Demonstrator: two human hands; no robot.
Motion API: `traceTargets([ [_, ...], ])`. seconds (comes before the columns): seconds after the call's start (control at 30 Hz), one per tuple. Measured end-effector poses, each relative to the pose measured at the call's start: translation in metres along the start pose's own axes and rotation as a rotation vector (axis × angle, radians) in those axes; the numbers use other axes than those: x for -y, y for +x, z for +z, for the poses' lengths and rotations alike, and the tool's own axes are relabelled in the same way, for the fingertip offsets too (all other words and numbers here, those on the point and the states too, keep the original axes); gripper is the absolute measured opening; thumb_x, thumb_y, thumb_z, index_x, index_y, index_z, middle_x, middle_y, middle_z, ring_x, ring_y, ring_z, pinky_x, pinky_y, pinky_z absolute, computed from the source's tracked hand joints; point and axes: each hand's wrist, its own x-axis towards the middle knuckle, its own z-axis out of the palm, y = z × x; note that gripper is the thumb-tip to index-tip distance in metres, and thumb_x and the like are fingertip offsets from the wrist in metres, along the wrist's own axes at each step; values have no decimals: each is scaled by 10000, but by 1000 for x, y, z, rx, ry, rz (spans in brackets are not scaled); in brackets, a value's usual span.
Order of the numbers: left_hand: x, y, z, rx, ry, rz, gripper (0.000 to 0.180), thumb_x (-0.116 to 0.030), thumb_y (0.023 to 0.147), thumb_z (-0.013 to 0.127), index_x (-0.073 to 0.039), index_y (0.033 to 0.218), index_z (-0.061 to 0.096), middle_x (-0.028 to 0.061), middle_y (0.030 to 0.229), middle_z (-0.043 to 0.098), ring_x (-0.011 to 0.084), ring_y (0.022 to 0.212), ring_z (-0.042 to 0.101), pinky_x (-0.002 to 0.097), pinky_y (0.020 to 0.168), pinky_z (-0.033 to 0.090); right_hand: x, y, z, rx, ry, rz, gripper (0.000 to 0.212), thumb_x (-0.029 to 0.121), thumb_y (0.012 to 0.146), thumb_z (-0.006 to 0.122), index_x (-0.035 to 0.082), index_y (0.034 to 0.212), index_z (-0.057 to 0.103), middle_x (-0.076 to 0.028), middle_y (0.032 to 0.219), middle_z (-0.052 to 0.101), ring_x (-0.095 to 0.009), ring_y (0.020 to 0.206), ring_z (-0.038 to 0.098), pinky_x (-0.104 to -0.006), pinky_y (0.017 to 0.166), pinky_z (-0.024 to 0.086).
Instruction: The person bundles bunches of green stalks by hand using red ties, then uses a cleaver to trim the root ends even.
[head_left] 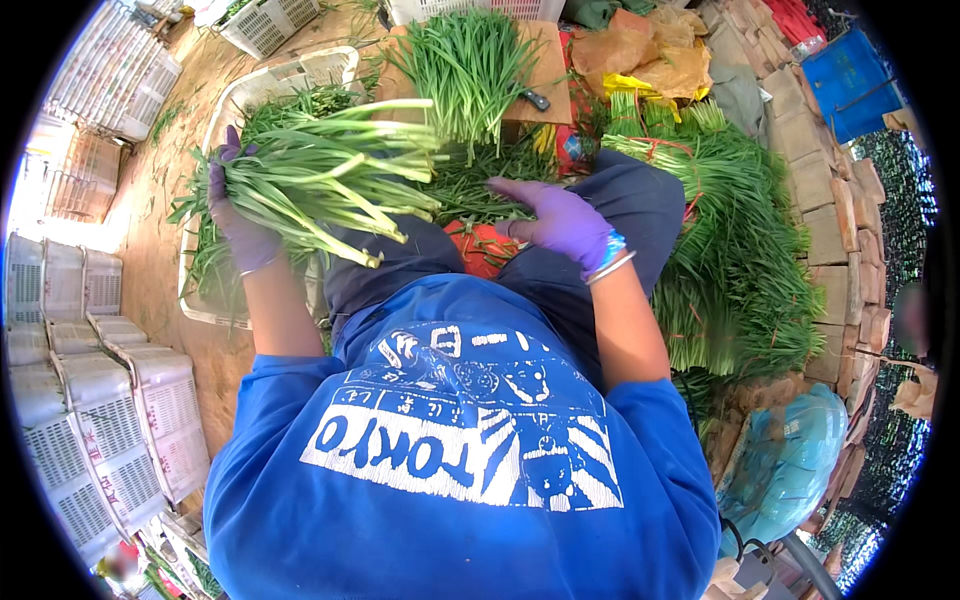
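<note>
left hand: [240, 225] purple glove on, fingers wrapped tight around a fat bunch of green onions [320, 180], gripped near the leafy end, with the pale stalk ends pointing off toward the person's right

bunch position: held up in the air over the left knee, right above the white plastic crate [205, 310] on that side, which already had more greens in it

right hand: [560, 220] also gloved purple, fingers spread loose and flat, not holding anything, resting just over the loose greens in the lap, with a blue band at the wrist

wooden board: [545, 65] sat out front past the knees, with a heap of loose chives [465, 60] on it and a small dark knife [535, 98] lying at its edge

right side: big pile of tied bundles [740, 250] stacked against a brick wall [830, 190]

lap: a bit of something red [480, 245] showed between the knees; couldn't tell what it was

left edge: stacks of white crates [110, 420] on the dirt floor
</note>
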Motion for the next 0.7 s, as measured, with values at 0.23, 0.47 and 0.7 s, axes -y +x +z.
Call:
traceTargets([
  [0.23, 7, -5, 12, 227, -233, -159, 578, -229, 977, 510, -25, 1492, 343, 75, 957, 677, 206, 867, 635, 376, 832, 527, 42, 10, 26, -234, 499, -249, 542, 206, 870, 743, 25, 1343, 550, -132, 1293, 604, -191, 1211, 538, -327, 1049, 406],
  [0.47, 6, -13, 33, 380, -275, -147, 510, -238, 974, 524, -48, 1434, 414, 3, 902, 623, 197, 922, 577, 403, 929, 494, 53, 19, 51, -270, 478, -262, 286, 184, 884, 721, 38, 1128, 689, -80, 1065, 695, -144, 981, 626, -288, 881, 484],
  [0.7, 4, -16, 29, 322, -181, -79, 532, -245, 970, 545, -48, 1438, 387, 5, 894, 624, 228, 953, 576, 426, 967, 464, 41, -1, 29, -289, 445, -307, 165, 70, 921, 623, -8, 1008, 739, -148, 1161, 673, -219, 1121, 613, -310, 968, 463],
])
